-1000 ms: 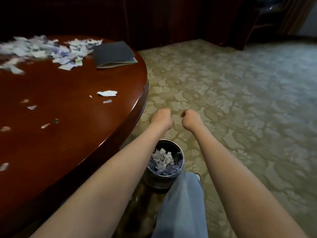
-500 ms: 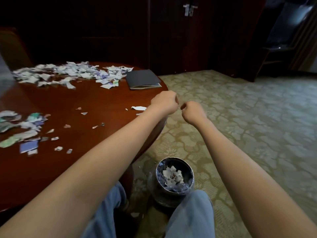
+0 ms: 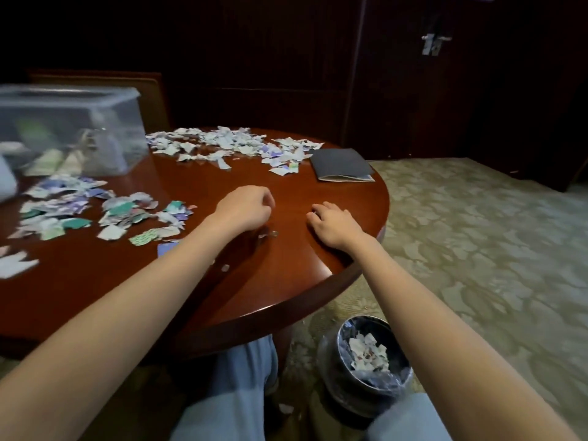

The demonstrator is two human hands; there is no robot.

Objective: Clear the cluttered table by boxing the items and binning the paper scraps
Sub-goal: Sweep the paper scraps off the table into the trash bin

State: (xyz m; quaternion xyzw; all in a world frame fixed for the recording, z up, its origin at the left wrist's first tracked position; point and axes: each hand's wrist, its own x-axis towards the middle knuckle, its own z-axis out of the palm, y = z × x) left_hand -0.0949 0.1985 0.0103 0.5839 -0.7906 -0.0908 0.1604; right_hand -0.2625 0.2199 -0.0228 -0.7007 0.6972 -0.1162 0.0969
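Observation:
Torn paper scraps lie in a far pile (image 3: pixel 222 144) and a nearer left pile (image 3: pixel 79 208) on the round dark-wood table (image 3: pixel 321 281). Small bits (image 3: pixel 269 233) sit just under my left wrist. My left hand (image 3: pixel 246 208) hovers low over the table middle with its fingers curled under; nothing shows in it. My right hand (image 3: pixel 331 222) rests on the table near its right edge, fingers spread and lightly bent, fingertips at a tiny scrap. A clear plastic box (image 3: pixel 73 128) holding items stands at the back left. The round bin (image 3: pixel 372 354), partly filled with scraps, stands on the floor by my right knee.
A dark grey folder (image 3: pixel 342 165) lies at the table's far right edge. A chair back (image 3: pixel 152 97) stands behind the box. Patterned carpet (image 3: pixel 477 249) spreads to the right, with dark wood doors behind. A few scraps lie on the floor near the bin.
Both hands have moved from above the bin up and left onto the table. The right fist has opened onto the tabletop. My view has swung left, bringing the plastic box in.

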